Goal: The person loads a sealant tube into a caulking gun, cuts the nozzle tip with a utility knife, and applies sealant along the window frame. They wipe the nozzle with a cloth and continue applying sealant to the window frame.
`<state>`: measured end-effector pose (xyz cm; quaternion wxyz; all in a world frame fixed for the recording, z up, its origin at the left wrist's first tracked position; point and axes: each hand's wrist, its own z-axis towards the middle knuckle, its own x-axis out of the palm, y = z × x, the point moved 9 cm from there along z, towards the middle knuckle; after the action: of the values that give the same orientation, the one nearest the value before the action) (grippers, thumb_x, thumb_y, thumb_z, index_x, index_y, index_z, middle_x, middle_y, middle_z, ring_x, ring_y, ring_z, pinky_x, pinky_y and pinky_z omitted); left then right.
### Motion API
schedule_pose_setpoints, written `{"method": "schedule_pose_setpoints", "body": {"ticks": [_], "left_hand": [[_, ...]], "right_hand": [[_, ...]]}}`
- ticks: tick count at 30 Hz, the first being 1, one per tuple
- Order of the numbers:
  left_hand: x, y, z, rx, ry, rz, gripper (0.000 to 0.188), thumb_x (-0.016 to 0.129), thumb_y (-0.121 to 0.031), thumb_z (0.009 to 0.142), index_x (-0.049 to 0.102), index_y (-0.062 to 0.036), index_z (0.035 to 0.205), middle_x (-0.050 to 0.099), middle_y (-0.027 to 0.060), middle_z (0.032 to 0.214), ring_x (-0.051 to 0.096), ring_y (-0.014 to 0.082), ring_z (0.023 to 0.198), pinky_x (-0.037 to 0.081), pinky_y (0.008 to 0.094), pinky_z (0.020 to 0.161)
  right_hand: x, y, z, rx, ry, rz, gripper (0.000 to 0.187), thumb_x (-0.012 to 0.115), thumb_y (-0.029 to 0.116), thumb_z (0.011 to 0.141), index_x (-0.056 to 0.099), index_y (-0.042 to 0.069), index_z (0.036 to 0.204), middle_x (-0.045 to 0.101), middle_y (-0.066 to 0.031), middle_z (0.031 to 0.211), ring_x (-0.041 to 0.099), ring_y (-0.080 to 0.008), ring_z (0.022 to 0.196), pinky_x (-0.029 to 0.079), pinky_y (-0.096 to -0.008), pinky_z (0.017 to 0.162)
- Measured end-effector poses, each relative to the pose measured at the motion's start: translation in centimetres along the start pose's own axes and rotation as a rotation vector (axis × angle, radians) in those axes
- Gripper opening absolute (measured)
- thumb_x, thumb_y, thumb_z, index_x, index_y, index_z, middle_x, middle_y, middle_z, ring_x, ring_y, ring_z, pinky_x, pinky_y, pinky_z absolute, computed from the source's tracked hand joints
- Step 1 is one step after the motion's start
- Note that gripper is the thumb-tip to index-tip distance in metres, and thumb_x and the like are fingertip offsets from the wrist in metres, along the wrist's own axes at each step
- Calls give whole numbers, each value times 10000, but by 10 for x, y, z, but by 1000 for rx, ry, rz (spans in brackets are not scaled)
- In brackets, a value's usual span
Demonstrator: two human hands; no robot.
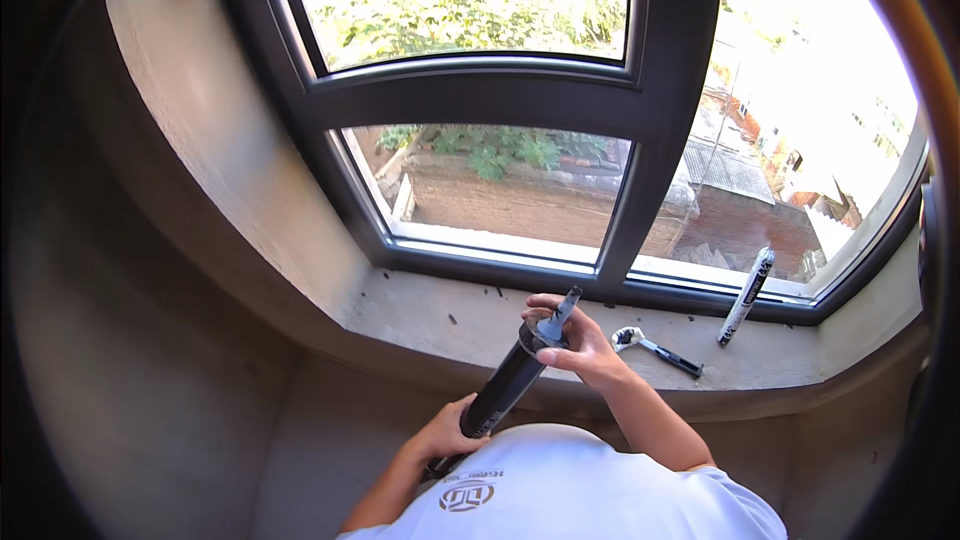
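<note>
A black caulking gun (507,385) with a long round barrel slants across in front of me, its front end up and to the right. My left hand (447,427) is wrapped round the lower barrel, close to my shirt. At the front end, the fingers of my right hand (583,345) curl round the cap and the base of the grey nozzle (562,312). The nozzle's dark tip points toward the window. The gun's rear end is mostly hidden by my left hand and shirt.
On the windowsill (480,345) lies a black-handled tool (668,356) with a white-smeared head. A sealant tube (747,297) stands tilted against the window frame (660,295) on the right. Several small dark scraps lie on the sill. Curved walls flank the window.
</note>
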<state>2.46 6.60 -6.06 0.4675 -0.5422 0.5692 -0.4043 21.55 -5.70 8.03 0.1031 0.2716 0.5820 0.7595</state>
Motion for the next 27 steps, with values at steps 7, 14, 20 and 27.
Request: {"method": "schedule_pose_setpoints", "body": {"ticks": [7,14,20,27], "left_hand": [[-11,-12,1,36,27,77,549,871,-109,766,623,-15,1246,709,52,1005,651,127,931,535,318,903],[-13,-24,11,45,71,111,622,894,-137,759,613,-10,1299,709,45,1030,645,129,963,526,326,951],[-13,-21,23,18,130,91,687,910,-170,751,599,-8,1342,708,57,1085,637,135,999,514,328,976],[-14,-18,33,6,192,118,718,913,-179,743,591,0,1359,704,62,1133,627,127,1046,500,327,1004]], "right_hand": [[-4,-2,-5,-39,15,72,897,857,195,771,450,0,1546,583,-193,1424,603,-249,1275,472,-395,1116],[-3,9,-7,-112,-27,21,876,851,316,800,475,-2,1525,578,-206,1409,599,-245,1267,472,-389,1116],[-13,7,-17,38,-174,-223,836,848,347,822,498,-17,1488,629,-178,1322,620,-242,1220,465,-388,1119],[-13,13,-17,-69,-129,-66,845,868,357,802,506,-2,1476,634,-183,1349,622,-250,1240,458,-381,1123]]}}
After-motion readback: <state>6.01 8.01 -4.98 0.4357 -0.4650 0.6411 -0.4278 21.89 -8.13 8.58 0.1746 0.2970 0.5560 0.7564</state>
